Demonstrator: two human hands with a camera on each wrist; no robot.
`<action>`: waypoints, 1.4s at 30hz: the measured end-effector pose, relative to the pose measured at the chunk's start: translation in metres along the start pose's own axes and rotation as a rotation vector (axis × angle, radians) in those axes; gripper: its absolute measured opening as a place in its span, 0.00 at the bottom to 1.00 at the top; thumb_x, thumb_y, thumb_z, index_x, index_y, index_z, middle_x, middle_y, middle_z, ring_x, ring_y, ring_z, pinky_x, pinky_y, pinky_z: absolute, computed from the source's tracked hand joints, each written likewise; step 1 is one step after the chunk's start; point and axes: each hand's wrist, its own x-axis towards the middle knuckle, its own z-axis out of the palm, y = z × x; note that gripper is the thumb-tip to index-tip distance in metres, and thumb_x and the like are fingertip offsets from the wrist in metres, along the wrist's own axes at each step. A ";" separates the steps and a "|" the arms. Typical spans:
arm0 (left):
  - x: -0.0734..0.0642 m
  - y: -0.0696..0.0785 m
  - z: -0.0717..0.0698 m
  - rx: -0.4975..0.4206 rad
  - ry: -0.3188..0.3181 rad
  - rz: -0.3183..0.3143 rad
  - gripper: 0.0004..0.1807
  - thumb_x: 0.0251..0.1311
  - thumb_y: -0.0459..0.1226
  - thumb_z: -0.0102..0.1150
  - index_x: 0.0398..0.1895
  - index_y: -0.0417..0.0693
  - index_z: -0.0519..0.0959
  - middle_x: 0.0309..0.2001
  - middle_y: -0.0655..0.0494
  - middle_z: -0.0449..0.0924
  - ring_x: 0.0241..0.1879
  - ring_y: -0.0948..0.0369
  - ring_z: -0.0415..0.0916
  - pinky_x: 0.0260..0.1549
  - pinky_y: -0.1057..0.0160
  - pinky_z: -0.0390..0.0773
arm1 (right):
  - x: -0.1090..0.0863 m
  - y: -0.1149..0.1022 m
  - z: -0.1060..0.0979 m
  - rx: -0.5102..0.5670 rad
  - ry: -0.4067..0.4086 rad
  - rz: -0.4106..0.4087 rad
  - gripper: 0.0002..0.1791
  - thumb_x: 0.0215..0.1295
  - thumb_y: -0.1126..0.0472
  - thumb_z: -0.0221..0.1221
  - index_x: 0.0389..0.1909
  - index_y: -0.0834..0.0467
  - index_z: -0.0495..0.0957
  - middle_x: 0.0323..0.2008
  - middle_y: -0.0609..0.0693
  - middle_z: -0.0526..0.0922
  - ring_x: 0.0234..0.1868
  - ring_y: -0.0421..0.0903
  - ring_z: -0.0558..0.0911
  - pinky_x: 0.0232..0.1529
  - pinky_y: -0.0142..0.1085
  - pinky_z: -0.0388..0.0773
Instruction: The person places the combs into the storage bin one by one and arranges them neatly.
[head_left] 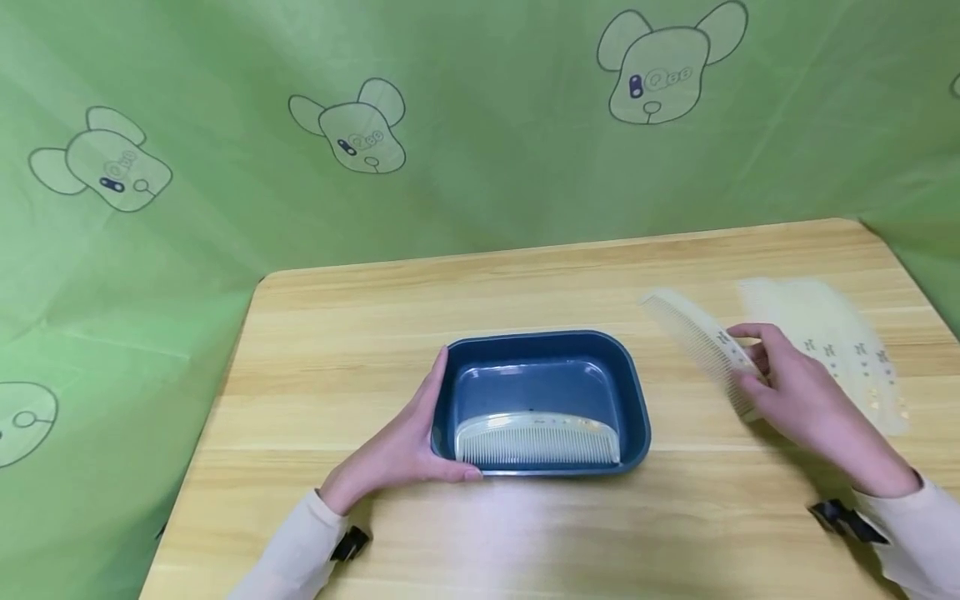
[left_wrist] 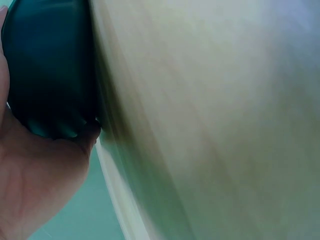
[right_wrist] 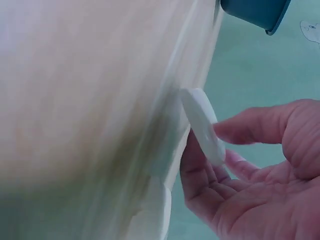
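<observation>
A dark blue rectangular tub (head_left: 536, 375) with rounded corners stands in the middle of the wooden table. My left hand (head_left: 408, 442) grips its near left corner, the thumb along the front wall and the fingers up the left side; the left wrist view shows the tub wall (left_wrist: 50, 65) against the palm. Inside the tub, a pale translucent comb (head_left: 536, 437) lies along the front, teeth toward me. Right of the tub, my right hand (head_left: 795, 383) pinches another pale comb (head_left: 701, 337) between thumb and fingers. The right wrist view has this comb (right_wrist: 203, 125) edge-on above the tabletop.
Several more pale combs (head_left: 832, 325) lie fanned and overlapping at the table's right, partly behind my right hand. Wooden tabletop (head_left: 337, 333) extends left of the tub. A green curtain (head_left: 487, 167) with printed animal heads hangs behind the table's far edge.
</observation>
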 end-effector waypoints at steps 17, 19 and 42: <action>-0.001 0.000 -0.001 -0.004 0.009 -0.007 0.85 0.49 0.53 0.89 0.90 0.60 0.25 0.89 0.63 0.25 0.87 0.55 0.32 0.80 0.41 0.49 | -0.001 -0.008 0.001 0.259 0.044 -0.010 0.28 0.77 0.76 0.59 0.74 0.73 0.66 0.49 0.65 0.79 0.41 0.32 0.79 0.37 0.22 0.79; -0.001 0.000 -0.001 -0.008 0.009 -0.006 0.85 0.49 0.53 0.89 0.90 0.62 0.25 0.89 0.63 0.25 0.86 0.55 0.32 0.80 0.41 0.49 | -0.001 -0.010 0.002 0.280 0.048 -0.010 0.28 0.77 0.76 0.60 0.75 0.73 0.66 0.49 0.65 0.78 0.41 0.31 0.79 0.39 0.21 0.79; 0.000 0.000 0.000 -0.004 0.000 -0.005 0.85 0.49 0.54 0.89 0.89 0.71 0.23 0.89 0.63 0.24 0.86 0.55 0.32 0.80 0.42 0.49 | 0.001 -0.027 0.008 0.514 -0.017 -0.105 0.28 0.77 0.77 0.60 0.73 0.57 0.74 0.50 0.47 0.84 0.45 0.37 0.84 0.44 0.23 0.81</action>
